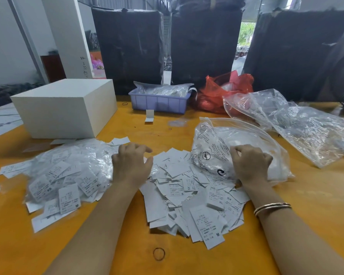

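Table [187, 132], orange, with the work spread over its near half. The loose label pile [187, 195] lies near centre, between both hands. A film-covered heap [68, 171] of more labels sits just left of it. The clear printed bag [213, 153] lies right of the pile, with its near edge overlapping the labels.

Step judged: labels are to be gathered from the pile into the bag.

- Right hand [250, 165]: fingers [244, 150] are curled into the bag film, which is gripped.
- Left hand [130, 165]: fingers are spread and loosely bent over the pile's far-left edge, with nothing seen pinched.

The bag mouth should be lifted and held open before anything is swept. Where the mouth lies cannot be told. Labels should be raked toward the bag in small flat batches, so that none are pushed onto the left heap. Sizes look mixed, so a check per batch is advised.

Readable:
- Left heap: XS, XL, M.
- Loose pile: S, XS, M, some upside down.
- Other label print is too small to read.
- Two round marks are printed on the bag, wording not legible.
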### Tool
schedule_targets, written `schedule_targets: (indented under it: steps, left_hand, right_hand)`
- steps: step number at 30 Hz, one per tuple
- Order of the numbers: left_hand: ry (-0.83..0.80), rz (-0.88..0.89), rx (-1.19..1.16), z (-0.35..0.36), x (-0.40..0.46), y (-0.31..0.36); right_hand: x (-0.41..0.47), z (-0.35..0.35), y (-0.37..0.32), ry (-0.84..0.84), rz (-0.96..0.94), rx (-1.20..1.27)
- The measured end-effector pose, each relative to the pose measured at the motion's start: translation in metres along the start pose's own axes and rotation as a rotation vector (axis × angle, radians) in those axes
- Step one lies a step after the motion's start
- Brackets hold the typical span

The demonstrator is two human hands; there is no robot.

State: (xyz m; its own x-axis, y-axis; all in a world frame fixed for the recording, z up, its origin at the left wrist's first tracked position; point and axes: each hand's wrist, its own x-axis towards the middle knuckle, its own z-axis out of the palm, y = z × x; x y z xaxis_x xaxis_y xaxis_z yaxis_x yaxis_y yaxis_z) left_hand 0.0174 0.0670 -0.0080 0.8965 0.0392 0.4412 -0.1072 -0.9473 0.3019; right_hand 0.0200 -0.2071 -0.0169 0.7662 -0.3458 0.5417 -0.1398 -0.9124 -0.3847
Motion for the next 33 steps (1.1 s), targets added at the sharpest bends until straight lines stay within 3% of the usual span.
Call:
schedule_targets:
  steps: [3, 5, 8, 12, 16, 21, 33]
  left_hand:
    - [-0.055, 0.139, -0.463, 0.0, -0.002, 0.014]
    - [-0.167, 0.189, -0.69, -0.002, -0.005, 0.023]
    - [-0.318, 0.154, -0.884, -0.004, -0.008, 0.03]
    - [-0.321, 0.074, -1.022, -0.004, -0.008, 0.032]
    - [-0.261, -0.114, -1.251, -0.004, -0.007, 0.031]
    - [-0.16, -0.233, -1.319, -0.003, -0.004, 0.031]
    - [-0.02, -0.154, -1.112, 0.008, -0.003, 0.025]
  right_hand:
    - [-0.006, -0.008, -0.013, 0.137, -0.232, 0.375]
    - [-0.015, -0.013, -0.028, -0.021, -0.389, 0.646]
    - [-0.03, -0.012, -0.052, -0.38, -0.426, 0.839]
    - [-0.036, -0.005, -0.065, -0.463, -0.384, 0.94]
    - [-0.04, -0.002, -0.069, -0.485, -0.339, 0.866]
    - [-0.045, 0.002, -0.068, -0.493, -0.611, 0.393]
    - [-0.048, -0.001, -0.071, -0.292, -0.87, 0.156]
